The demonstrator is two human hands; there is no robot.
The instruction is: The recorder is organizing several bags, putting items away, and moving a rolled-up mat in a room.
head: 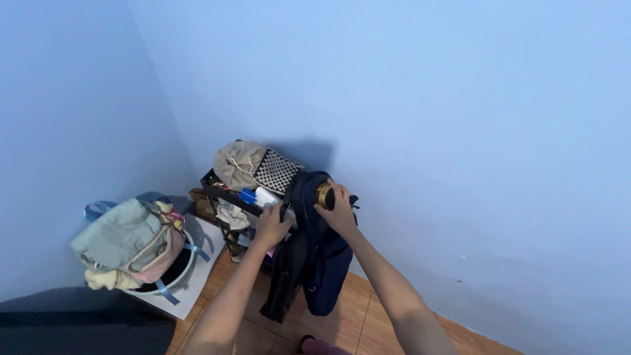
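Note:
A dark navy bag hangs down in front of a small black shelf rack in the room's corner. My left hand grips the bag's upper left edge near its strap. Closed around a round gold-coloured object, my right hand is at the top of the bag. Both forearms reach forward from the bottom of the view.
On the rack sit a beige drawstring pouch, a black-and-white checkered pouch and a blue-and-white item. To the left stands a white basket piled with a pale green bag. Blue walls enclose the corner; the floor is brown tile.

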